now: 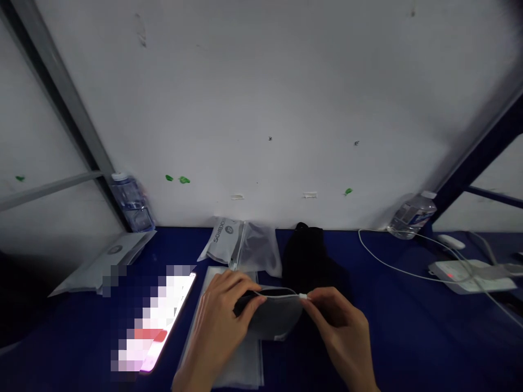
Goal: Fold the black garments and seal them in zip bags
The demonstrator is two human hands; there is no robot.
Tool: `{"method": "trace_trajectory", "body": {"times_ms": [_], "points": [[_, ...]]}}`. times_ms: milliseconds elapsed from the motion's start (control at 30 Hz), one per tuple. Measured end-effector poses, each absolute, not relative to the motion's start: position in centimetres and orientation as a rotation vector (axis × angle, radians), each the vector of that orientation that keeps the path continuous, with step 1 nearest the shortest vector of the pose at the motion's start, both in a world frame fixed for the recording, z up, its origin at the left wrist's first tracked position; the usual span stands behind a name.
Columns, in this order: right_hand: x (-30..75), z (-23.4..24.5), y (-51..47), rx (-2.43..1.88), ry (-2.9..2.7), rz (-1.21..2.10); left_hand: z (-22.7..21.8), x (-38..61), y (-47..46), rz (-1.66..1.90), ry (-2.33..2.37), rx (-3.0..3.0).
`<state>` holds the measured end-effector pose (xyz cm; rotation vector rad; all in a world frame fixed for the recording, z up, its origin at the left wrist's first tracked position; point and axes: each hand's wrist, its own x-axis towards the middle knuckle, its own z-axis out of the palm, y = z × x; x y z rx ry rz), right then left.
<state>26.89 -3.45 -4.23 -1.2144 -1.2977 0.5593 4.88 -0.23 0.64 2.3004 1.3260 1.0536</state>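
Between my hands is a frosted plastic zip bag (280,316), its mouth partly parted, with something dark showing inside. My left hand (223,310) pinches the left side of the bag's top edge between thumb and fingers. At the right end of that edge, my right hand (341,324) grips the bag by its white slider (303,296) with thumb and forefinger. Underneath lies a stack of clear plastic bags (239,365), partly covered by my left hand. Just beyond the held bag is a bunched black cloth item (306,253); its exact kind cannot be made out.
Packaged bags (224,239) lie by the wall, with other grey packages (110,258) at left. A lit phone (171,316) lies left of my hands. Bottles stand at left (133,201) and right (413,215). A power strip (469,275) and white cable (379,261) occupy the right.
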Motion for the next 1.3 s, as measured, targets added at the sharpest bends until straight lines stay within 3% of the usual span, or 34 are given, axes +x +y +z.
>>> {"method": "trace_trajectory", "body": {"times_ms": [733,1300], "points": [[28.0,-2.7,-3.1,-1.053,-1.587,0.424,0.5,5.1,-0.1,1.011,1.328,2.233],[27.9,-1.7,-3.0,-1.069,-1.694,0.498,1.0,3.7,-1.1,0.950,1.323,2.342]]}}
